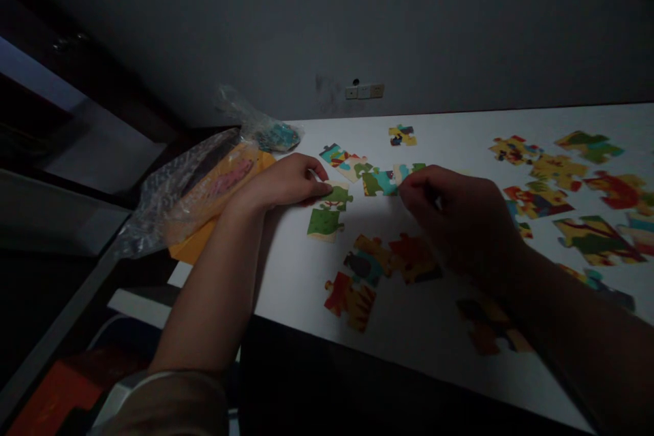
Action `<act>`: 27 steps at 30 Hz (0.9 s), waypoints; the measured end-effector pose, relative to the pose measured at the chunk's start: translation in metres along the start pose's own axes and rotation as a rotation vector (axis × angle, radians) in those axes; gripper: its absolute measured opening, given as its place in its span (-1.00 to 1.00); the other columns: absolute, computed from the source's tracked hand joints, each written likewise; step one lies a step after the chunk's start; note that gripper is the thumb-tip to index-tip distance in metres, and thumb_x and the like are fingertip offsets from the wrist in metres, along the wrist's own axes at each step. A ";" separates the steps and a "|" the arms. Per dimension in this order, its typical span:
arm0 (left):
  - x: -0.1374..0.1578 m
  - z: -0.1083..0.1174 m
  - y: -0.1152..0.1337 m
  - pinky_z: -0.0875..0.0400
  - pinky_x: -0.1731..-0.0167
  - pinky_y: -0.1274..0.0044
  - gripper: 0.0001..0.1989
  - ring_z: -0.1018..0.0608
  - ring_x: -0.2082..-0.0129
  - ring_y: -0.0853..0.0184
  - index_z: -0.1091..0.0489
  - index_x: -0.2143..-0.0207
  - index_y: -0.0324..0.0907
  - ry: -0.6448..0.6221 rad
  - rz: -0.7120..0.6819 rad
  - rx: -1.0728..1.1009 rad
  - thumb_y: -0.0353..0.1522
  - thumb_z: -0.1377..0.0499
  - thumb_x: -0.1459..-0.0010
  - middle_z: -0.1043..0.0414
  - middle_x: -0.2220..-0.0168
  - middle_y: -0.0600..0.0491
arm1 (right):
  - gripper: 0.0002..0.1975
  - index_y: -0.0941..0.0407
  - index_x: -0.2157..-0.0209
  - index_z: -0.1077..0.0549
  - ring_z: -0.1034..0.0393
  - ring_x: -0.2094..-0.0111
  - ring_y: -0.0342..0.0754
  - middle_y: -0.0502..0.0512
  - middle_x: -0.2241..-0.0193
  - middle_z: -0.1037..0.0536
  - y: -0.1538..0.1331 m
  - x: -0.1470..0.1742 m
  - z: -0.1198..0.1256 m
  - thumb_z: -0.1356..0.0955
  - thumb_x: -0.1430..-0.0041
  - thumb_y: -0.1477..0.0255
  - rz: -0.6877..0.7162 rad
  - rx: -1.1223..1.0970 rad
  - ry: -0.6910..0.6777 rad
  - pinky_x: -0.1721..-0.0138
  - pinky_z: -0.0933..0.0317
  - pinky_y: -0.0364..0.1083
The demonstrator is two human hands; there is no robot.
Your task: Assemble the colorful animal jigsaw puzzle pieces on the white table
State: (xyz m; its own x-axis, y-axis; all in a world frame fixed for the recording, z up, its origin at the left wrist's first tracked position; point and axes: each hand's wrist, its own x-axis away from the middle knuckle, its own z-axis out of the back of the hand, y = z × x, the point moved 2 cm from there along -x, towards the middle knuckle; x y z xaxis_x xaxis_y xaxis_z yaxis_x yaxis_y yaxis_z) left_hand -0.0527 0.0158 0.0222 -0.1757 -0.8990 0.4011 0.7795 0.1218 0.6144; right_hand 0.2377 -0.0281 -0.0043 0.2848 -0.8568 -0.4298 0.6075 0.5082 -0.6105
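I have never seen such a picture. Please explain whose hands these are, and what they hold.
There is no machine here, only one person's bare left hand and bare right hand. The single picture comes from a camera worn on that person's head, looking forward and down. On the flat white table lie colourful printed jigsaw pieces; clear plastic wrapping is at the left. The left hand touches a green-and-cream jigsaw piece. The right hand is at a pale-and-green jigsaw piece; whether it grips this, I cannot tell.

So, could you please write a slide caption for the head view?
Left hand at a green jigsaw piece, right hand above a white table scattered with other colourful pieces.
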 end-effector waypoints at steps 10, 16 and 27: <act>0.000 0.002 -0.009 -0.41 0.44 0.48 -0.55 -0.62 0.42 0.25 -0.55 -0.06 -0.18 -0.078 -0.017 -0.045 -0.31 -0.41 -0.11 -0.64 0.33 0.02 | -0.80 0.02 0.34 -0.60 -0.39 0.56 -0.05 0.01 0.52 -0.58 -0.008 0.007 -0.008 -0.36 -0.36 0.34 0.158 0.120 -0.130 0.46 -0.11 -0.08; 0.003 0.006 -0.013 -0.46 0.41 0.48 -0.57 -0.67 0.40 0.22 -0.59 -0.09 -0.19 -0.110 -0.052 -0.066 -0.34 -0.32 -0.16 -0.66 0.32 -0.02 | -0.80 0.02 0.34 -0.61 -0.39 0.56 -0.06 0.02 0.52 -0.59 -0.010 0.009 -0.009 -0.37 -0.36 0.33 0.170 0.144 -0.144 0.45 -0.06 -0.07; 0.009 0.009 -0.006 -0.48 0.32 0.45 -0.28 -0.69 0.36 0.21 -0.55 -0.36 -0.15 -0.084 -0.062 -0.271 -0.39 -0.33 -0.11 -0.69 0.26 0.01 | -0.80 0.02 0.32 -0.61 -0.44 0.54 -0.04 0.01 0.50 -0.62 -0.013 0.011 -0.011 -0.35 -0.37 0.36 0.252 0.182 -0.176 0.45 -0.06 -0.07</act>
State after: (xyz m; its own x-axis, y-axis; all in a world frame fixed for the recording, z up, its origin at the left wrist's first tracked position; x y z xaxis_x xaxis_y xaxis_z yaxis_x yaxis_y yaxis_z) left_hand -0.0639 0.0109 0.0279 -0.2683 -0.8618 0.4304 0.8959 -0.0590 0.4403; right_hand 0.2244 -0.0433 -0.0087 0.5560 -0.7168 -0.4208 0.6199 0.6949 -0.3645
